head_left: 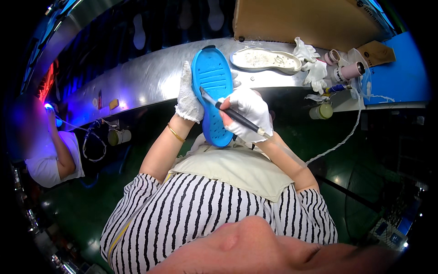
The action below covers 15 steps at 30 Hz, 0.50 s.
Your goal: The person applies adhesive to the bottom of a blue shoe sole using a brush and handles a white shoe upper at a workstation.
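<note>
Bench: the curved metal bench stretched in front of you, beyond your two hands.
Cardboard box: the brown box stood at the far side of it, to your right.
Blue sole: the blue sole was held up before you, its hollow side facing you, between your body and the bench.
White sole: the white sole lay on the bench, to the right of the blue one.
Left hand: your gloved left hand gripped the blue sole from its left side, with fingertips showing past its right side.
Right hand: your right hand, in a white glove with bare fingertips, was closed around a black-handled tool.
Loose gloves: white gloves lay near a pink tumbler.
Tool: the black-handled tool pointed with its tip at the sole's left rim; whether it touched, I cannot tell.
</note>
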Motion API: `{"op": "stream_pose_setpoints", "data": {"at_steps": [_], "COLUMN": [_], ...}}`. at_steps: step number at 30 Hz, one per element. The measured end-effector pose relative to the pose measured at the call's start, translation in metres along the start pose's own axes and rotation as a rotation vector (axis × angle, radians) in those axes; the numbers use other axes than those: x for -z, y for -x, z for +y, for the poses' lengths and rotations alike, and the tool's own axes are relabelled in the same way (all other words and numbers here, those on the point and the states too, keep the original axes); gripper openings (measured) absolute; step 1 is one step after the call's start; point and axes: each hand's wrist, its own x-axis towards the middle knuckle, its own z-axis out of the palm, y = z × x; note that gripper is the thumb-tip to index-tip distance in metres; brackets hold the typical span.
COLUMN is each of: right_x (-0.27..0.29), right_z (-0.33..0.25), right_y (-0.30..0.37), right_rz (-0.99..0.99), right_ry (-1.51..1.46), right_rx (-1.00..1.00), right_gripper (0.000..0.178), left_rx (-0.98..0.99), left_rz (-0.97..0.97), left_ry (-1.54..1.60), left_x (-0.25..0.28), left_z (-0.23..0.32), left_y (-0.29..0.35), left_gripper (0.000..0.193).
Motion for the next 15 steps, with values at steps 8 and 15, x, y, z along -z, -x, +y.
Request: {"op": "stream_pose_setpoints", "data": {"at_steps": [8, 15], "right_x": [0.021, 0.02], "right_z": [0.012, 0.015], "right_y": [0.036, 0.019], "right_rz": [0.036, 0.088], "right_ry": [-0.377, -0.294], "right_rx": [-0.474, -0.447], "right_gripper": [0.014, 0.01], "left_rx": [0.149, -0.034], "left_rz": [0.061, -0.063], "left_ry": [-0.339, -0.086], "left_x": [0.033, 0.001], "left_z": [-0.033, -0.019], "left_y": [0.03, 0.004], "left_gripper": [0.089, 0.099]}}
